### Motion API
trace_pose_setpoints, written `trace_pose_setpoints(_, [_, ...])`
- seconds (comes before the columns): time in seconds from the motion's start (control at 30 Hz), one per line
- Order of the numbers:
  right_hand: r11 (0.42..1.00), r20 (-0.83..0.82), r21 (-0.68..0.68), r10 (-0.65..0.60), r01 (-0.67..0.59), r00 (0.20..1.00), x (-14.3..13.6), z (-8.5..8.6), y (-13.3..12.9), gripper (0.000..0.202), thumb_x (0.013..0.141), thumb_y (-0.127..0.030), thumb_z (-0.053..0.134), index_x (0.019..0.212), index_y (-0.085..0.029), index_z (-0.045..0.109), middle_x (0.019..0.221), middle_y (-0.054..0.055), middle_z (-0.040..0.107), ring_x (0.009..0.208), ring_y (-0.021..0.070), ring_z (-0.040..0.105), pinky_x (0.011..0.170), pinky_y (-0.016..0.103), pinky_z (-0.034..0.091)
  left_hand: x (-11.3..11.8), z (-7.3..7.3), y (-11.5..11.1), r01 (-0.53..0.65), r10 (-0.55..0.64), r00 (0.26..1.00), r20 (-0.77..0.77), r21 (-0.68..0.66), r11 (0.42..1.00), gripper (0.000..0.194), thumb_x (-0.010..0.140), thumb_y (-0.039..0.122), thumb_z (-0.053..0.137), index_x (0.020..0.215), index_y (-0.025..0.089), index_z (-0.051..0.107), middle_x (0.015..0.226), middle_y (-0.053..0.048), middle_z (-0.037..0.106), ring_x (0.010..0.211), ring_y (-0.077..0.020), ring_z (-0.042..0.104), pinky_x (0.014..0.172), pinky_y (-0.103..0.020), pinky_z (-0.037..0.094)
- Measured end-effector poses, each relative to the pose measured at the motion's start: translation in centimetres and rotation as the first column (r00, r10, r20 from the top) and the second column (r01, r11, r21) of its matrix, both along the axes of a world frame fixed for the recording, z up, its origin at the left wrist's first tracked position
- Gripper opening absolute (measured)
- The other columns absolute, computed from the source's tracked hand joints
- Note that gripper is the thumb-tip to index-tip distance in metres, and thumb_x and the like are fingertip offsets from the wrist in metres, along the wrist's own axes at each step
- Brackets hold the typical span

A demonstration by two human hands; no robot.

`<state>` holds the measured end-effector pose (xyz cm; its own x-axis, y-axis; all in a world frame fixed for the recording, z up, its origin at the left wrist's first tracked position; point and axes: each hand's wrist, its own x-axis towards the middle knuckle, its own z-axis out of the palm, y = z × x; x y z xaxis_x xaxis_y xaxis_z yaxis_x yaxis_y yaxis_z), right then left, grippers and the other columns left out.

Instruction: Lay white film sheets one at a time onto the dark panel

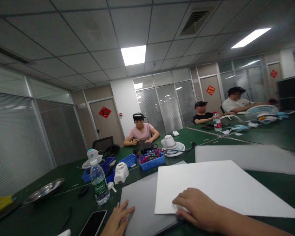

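Observation:
My left hand [119,218] has its fingers spread. Its fingertips rest at the left edge of a flat grey board [139,200] on the green table. A dark-screened phone [93,223] lies just left of that hand. My right hand [199,208] curls down at the near left corner of a large white sheet [199,177], which partly overlaps the grey board. Something small and whitish shows beneath its fingers, mostly hidden, and I cannot make out what it is. Another pale sheet [241,157] lies behind, to the right.
A water bottle [99,185] stands beyond my left hand, near a white plastic housing [121,172]. Behind are blue trays, one with coloured wires [151,160], and a white fan part [173,147]. A metal dish [45,190] is at left. Several people sit across the table.

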<state>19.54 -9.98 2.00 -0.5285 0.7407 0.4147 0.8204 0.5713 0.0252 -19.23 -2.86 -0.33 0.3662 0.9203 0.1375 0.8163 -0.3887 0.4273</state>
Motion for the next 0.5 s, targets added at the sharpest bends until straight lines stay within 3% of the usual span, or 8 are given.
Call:
trace_pose_setpoints(0.07, [0.989, -0.066, -0.031, 0.14, -0.142, 0.988, -1.5, 0.0, -1.1, 0.039, 0.097, -0.049, 0.043, 0.117, -0.024, 0.066, 0.103, 0.007, 0.072, 0.09, 0.02, 0.064, 0.082, 0.031, 0.044, -0.1, -0.3, 0.2, -0.005, 0.005, 1.0, 0.011, 0.003, 1.0, 0.045, 0.092, 0.048, 0.046, 0.131, 0.035, 0.064, 0.156, 0.001, 0.044, 0.151, -0.03, 0.023, 0.123, -0.059, 0.018])
trace_pose_setpoints(0.1, [0.987, -0.089, -0.027, 0.153, -0.156, 0.984, -1.8, 0.1, -1.4, 0.04, 0.097, -0.047, 0.043, 0.119, -0.023, 0.065, 0.106, 0.008, 0.071, 0.094, 0.021, 0.063, 0.084, 0.032, 0.043, -0.2, -0.4, 0.4, -0.004, 0.003, 1.0, 0.015, 0.007, 1.0, 0.045, 0.092, 0.048, 0.047, 0.131, 0.034, 0.064, 0.156, 0.001, 0.044, 0.151, -0.03, 0.023, 0.123, -0.058, 0.017])
trace_pose_setpoints(0.3, [0.99, 0.002, -0.049, -0.134, 0.134, 0.991, -0.6, -0.2, -0.3, 0.03, 0.096, -0.028, 0.038, 0.088, -0.021, 0.066, 0.087, 0.008, 0.07, 0.081, 0.0228, 0.062, 0.077, 0.037, 0.041, -0.3, -0.4, 0.8, 0.023, -0.023, 0.999, 0.033, 0.003, 1.0, 0.051, 0.092, 0.046, 0.048, 0.141, 0.031, 0.055, 0.157, -0.001, 0.042, 0.151, -0.0311, 0.022, 0.124, -0.057, 0.013])
trace_pose_setpoints(0.4, [0.993, -0.052, -0.113, -0.046, 0.04, 0.998, -0.3, 0.1, -0.2, 0.035, 0.099, -0.031, 0.035, 0.09, -0.021, 0.067, 0.093, 0.007, 0.071, 0.089, 0.0231, 0.063, 0.083, 0.039, 0.044, 0.0, 0.1, 0.2, 0.026, -0.025, 0.999, 0.046, -0.014, 1.0, 0.053, 0.095, 0.043, 0.043, 0.146, 0.029, 0.048, 0.158, 0.001, 0.039, 0.152, -0.03, 0.018, 0.124, -0.057, 0.01])
trace_pose_setpoints(0.5, [0.978, -0.141, -0.204, 0.024, -0.053, 0.99, -0.1, 0.6, -0.5, 0.037, 0.099, -0.04, 0.04, 0.111, -0.021, 0.068, 0.121, 0.011, 0.069, 0.112, 0.0278, 0.062, 0.097, 0.044, 0.044, 0.3, 0.2, -0.3, 0.009, -0.008, 0.999, 0.051, -0.023, 1.0, 0.056, 0.098, 0.044, 0.033, 0.151, 0.025, 0.04, 0.161, 0.001, 0.034, 0.152, -0.0288, 0.013, 0.124, -0.055, 0.008])
